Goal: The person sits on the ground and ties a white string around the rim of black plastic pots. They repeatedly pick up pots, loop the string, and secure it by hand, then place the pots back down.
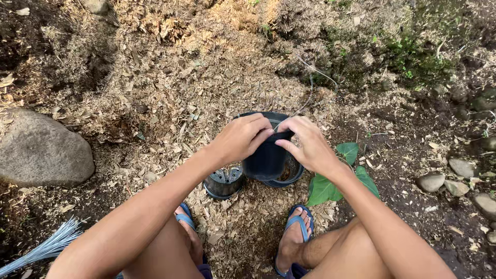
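Two hands on one black plastic pot (267,157), held just above the wood-chip ground (170,98) between the feet: left hand (242,137) grasping the near rim, right hand (308,144) pinching the rim's right side. Could buckle at that thin rim if squeezed harder. Could also slip sideways and knock the second, tipped pot (223,182) just beside it, or crush the green leaves (330,186).

Black pots (267,157), blue sandals (295,227), green leaves (324,188), a grey rock (40,150), tan wood chips (170,88).
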